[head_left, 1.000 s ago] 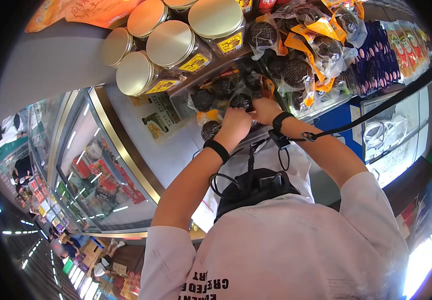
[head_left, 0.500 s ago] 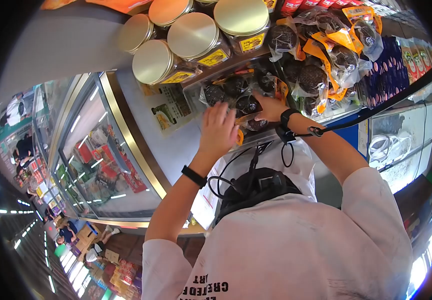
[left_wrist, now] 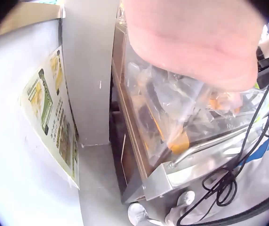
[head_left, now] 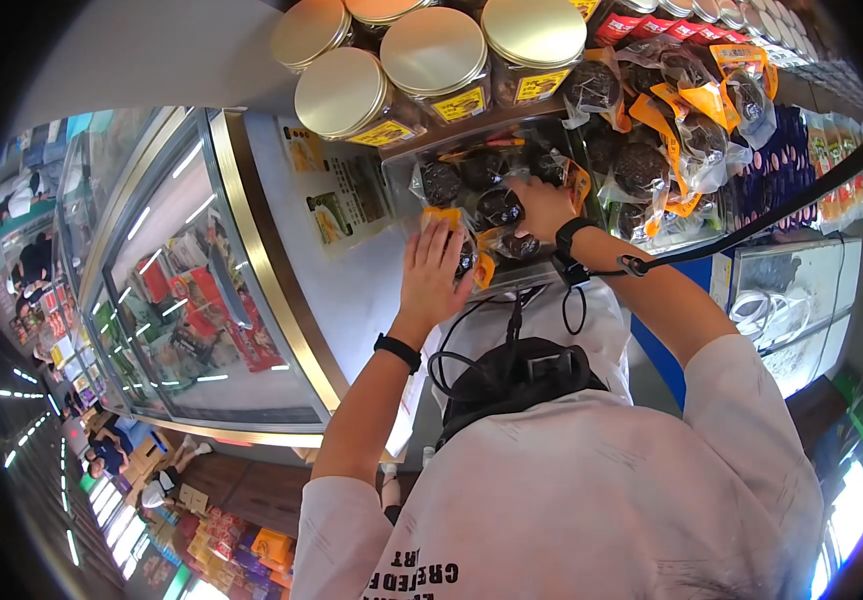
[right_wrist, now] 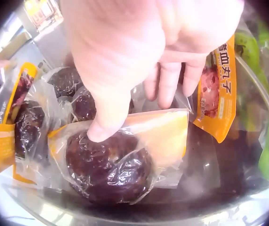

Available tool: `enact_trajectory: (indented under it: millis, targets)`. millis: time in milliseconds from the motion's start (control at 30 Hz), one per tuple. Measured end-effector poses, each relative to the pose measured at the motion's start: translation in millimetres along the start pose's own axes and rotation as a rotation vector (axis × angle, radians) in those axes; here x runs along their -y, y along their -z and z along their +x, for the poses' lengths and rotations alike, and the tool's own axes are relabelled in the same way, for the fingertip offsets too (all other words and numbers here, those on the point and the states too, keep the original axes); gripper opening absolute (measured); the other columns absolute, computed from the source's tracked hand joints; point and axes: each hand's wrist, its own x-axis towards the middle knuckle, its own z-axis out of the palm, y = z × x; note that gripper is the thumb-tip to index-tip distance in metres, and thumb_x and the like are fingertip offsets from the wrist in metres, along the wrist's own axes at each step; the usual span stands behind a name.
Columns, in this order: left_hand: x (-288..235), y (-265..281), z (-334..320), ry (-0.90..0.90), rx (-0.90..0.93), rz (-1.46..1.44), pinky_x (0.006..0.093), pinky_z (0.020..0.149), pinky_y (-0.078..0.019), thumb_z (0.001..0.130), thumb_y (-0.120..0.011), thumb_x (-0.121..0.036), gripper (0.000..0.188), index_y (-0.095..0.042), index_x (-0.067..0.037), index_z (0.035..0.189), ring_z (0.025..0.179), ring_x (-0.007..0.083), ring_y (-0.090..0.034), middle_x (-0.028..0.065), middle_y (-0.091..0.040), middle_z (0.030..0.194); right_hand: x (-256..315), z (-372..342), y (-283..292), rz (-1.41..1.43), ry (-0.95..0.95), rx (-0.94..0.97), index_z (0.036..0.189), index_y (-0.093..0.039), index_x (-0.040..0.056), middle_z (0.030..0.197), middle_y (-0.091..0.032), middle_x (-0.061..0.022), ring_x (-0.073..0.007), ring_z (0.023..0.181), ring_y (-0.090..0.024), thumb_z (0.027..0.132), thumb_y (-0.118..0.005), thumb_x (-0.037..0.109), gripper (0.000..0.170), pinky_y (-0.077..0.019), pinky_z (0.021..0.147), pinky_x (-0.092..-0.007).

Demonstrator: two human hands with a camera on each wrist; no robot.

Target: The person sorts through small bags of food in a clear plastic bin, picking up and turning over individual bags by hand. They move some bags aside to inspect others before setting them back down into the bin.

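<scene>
In the head view, my left hand [head_left: 434, 275] lies with nearly straight fingers on a clear-and-orange pack [head_left: 467, 255] holding something dark, at the near left corner of a clear bin [head_left: 397, 178]. My right hand [head_left: 544, 212] is inside the bin. In the right wrist view, the right hand [right_wrist: 148, 52] rests its thumb on a pack [right_wrist: 108, 165] with a dark round item; its loosely bent fingers are beyond the pack's far edge. Only the heel of the left hand [left_wrist: 195, 42] shows in the left wrist view, its fingers out of sight.
Gold-lidded jars [head_left: 434, 50] stand behind the bin. More dark packs [head_left: 642, 168] are heaped to its right, beside blue packets [head_left: 772, 185]. A printed sheet [head_left: 337, 200] lies at the left, near a glass case [head_left: 202, 270]. A black strap [head_left: 752, 215] crosses at right.
Both hands were together at the bin's near part; the left has since moved left, first raised with spread fingers, now down on a pack. The right has shifted a little within the bin.
</scene>
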Motion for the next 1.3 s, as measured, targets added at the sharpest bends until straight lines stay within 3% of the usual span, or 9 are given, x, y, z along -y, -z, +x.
enact_trajectory:
  millis: [300, 400, 500, 633, 733, 833, 967, 1133, 1300]
  targets:
    - [2.2, -0.1, -1.2, -0.01, -0.074, -0.083, 0.0498, 0.107, -0.0268, 0.077, -0.063, -0.028, 0.063, -0.044, -0.003, 0.132, 0.127, 0.0359, -0.039, 0.0203, -0.044, 0.135, 15.3, 11.6, 1.4, -0.097, -0.104, -0.05, 0.114, -0.044, 0.0083, 0.101, -0.061, -0.0134, -0.0308, 0.094, -0.064, 0.055, -0.087, 0.023, 0.074, -0.0487, 0.08, -0.0422]
    - [2.1, 0.5, -1.5, 0.001, -0.09, -0.094, 0.0485, 0.106, -0.0279, 0.077, -0.064, -0.027, 0.062, -0.045, -0.002, 0.131, 0.126, 0.0362, -0.04, 0.0199, -0.045, 0.133, 20.9, -2.8, 0.3, -0.176, 0.035, -0.076, 0.108, -0.052, 0.0052, 0.097, -0.061, -0.0133, -0.0305, 0.09, -0.064, 0.066, -0.077, 0.018, 0.05, -0.0499, 0.077, -0.0407]
    - [1.7, 1.4, -3.4, 0.003, -0.092, -0.103, 0.0485, 0.106, -0.0278, 0.077, -0.064, -0.027, 0.063, -0.045, -0.002, 0.132, 0.127, 0.0358, -0.039, 0.0196, -0.044, 0.134, 35.5, -24.8, -3.5, -0.173, 0.205, -0.044, 0.092, -0.065, 0.0026, 0.094, -0.061, -0.0133, -0.0308, 0.086, -0.064, 0.078, -0.054, 0.009, 0.019, -0.0511, 0.076, -0.0389]
    - [4.2, -2.0, -1.4, 0.009, -0.089, -0.093, 0.0489, 0.107, -0.0266, 0.078, -0.063, -0.029, 0.064, -0.044, -0.003, 0.132, 0.128, 0.0352, -0.038, 0.0193, -0.043, 0.136, 35.7, -19.7, -17.6, -0.212, 0.189, 0.137, 0.1, -0.065, 0.0025, 0.097, -0.061, -0.0132, -0.0315, 0.092, -0.062, 0.076, -0.056, 0.012, 0.027, -0.0498, 0.08, -0.0404]
    - [5.1, -1.4, -2.0, 0.013, -0.064, -0.104, 0.0488, 0.107, -0.026, 0.078, -0.062, -0.03, 0.064, -0.044, -0.003, 0.133, 0.129, 0.0349, -0.037, 0.0191, -0.043, 0.136, 29.2, -34.3, -27.3, -0.265, 0.297, -0.029, 0.106, -0.063, 0.0027, 0.104, -0.06, -0.0127, -0.0315, 0.104, -0.057, 0.077, -0.054, 0.012, 0.032, -0.0466, 0.086, -0.0437]
    - [3.9, -1.8, -2.5, 0.015, -0.047, -0.109, 0.0486, 0.107, -0.026, 0.078, -0.062, -0.03, 0.063, -0.044, -0.003, 0.133, 0.129, 0.0348, -0.037, 0.0189, -0.043, 0.136, 32.9, -32.0, -13.2, -0.251, 0.246, 0.076, 0.111, -0.061, 0.0029, 0.11, -0.057, -0.0122, -0.0304, 0.111, -0.052, 0.078, -0.053, 0.013, 0.036, -0.0434, 0.09, -0.0462]
    - [5.1, -2.7, -0.3, 0.013, -0.043, -0.096, 0.0486, 0.107, -0.026, 0.078, -0.062, -0.029, 0.063, -0.045, -0.003, 0.132, 0.129, 0.0347, -0.038, 0.0189, -0.043, 0.136, 29.4, -25.2, -23.0, -0.141, 0.153, 0.183, 0.112, -0.06, 0.0016, 0.112, -0.057, -0.0138, -0.0315, 0.109, -0.053, 0.078, -0.053, 0.013, 0.037, -0.0449, 0.088, -0.0455]
    - [4.3, -0.4, -1.2, 0.002, -0.053, -0.114, 0.0489, 0.107, -0.0262, 0.077, -0.063, -0.029, 0.063, -0.045, -0.003, 0.132, 0.129, 0.0347, -0.038, 0.0188, -0.043, 0.135, 9.7, -22.8, -44.3, 0.231, 0.247, 0.065, 0.113, -0.057, -0.0026, 0.106, -0.055, -0.0203, -0.0384, 0.103, -0.055, 0.078, -0.052, 0.01, 0.037, -0.0477, 0.084, -0.0442]
    - [5.6, -1.6, -2.1, 0.019, -0.05, -0.111, 0.0492, 0.106, -0.0268, 0.077, -0.063, -0.029, 0.063, -0.045, -0.003, 0.132, 0.128, 0.0348, -0.038, 0.0184, -0.043, 0.135, 19.0, -21.0, -36.3, 0.204, 0.203, 0.052, 0.106, -0.061, -0.0025, 0.102, -0.055, -0.0229, -0.0395, 0.095, -0.059, 0.078, -0.054, 0.008, 0.031, -0.0487, 0.082, -0.0445]
